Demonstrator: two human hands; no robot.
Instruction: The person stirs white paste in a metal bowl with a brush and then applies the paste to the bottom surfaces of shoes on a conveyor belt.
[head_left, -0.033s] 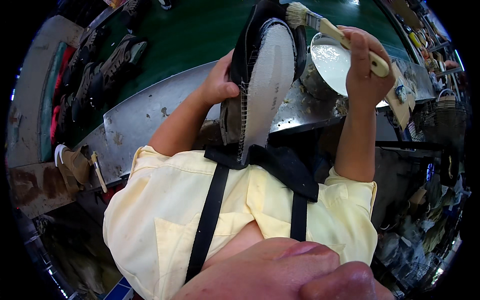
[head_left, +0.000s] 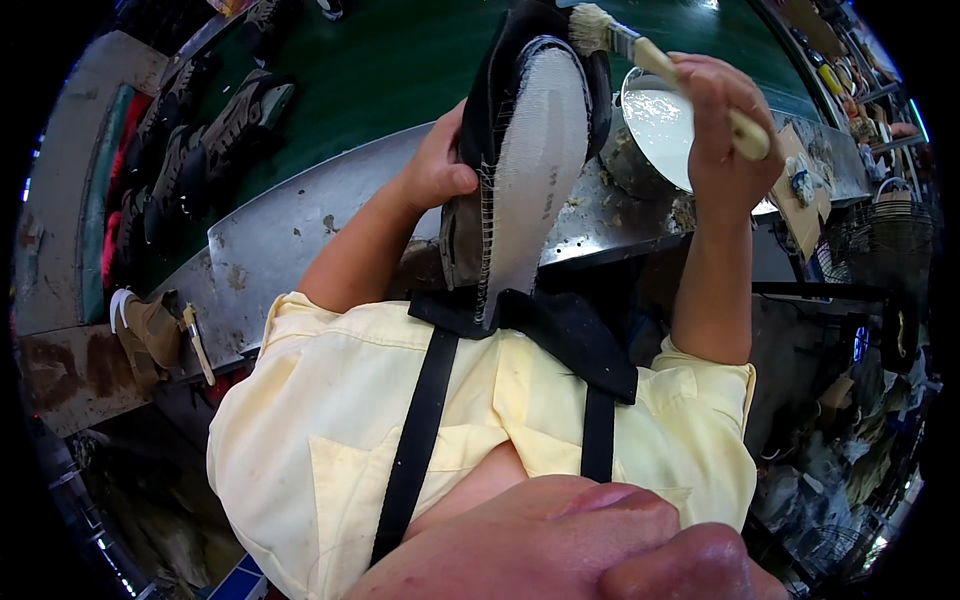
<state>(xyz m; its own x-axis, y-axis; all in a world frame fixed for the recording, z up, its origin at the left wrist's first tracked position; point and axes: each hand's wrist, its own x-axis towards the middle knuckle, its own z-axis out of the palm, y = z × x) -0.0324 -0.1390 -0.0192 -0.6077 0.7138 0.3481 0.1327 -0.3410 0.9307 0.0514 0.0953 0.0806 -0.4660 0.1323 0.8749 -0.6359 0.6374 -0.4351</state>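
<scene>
A black shoe upper (head_left: 488,95) with a pale stitched insole (head_left: 545,140) is tipped so that its underside faces me. My left hand (head_left: 440,165) is closed round the shoe's left side, its thumb by the stitched edge and its other fingers hidden behind. In my right hand (head_left: 725,125) is a paintbrush (head_left: 650,57) with a cream handle. Its pale bristles are at the upper right edge of the shoe; whether they press on it I cannot tell. Just below the brush is a round pot (head_left: 630,165) of glossy white liquid (head_left: 660,125).
A metal ledge (head_left: 310,215) runs along the green work surface (head_left: 385,60). Several grey-brown shoes (head_left: 235,120) lie at the left. Nearer are a tan shoe upper (head_left: 148,335) and another brush (head_left: 198,345). Cardboard (head_left: 800,190) and a wire fan guard (head_left: 875,240) stand at the right.
The brush and my right hand have shifted very slightly to the left along the shoe's edge. My left hand and the shoe stay in place.
</scene>
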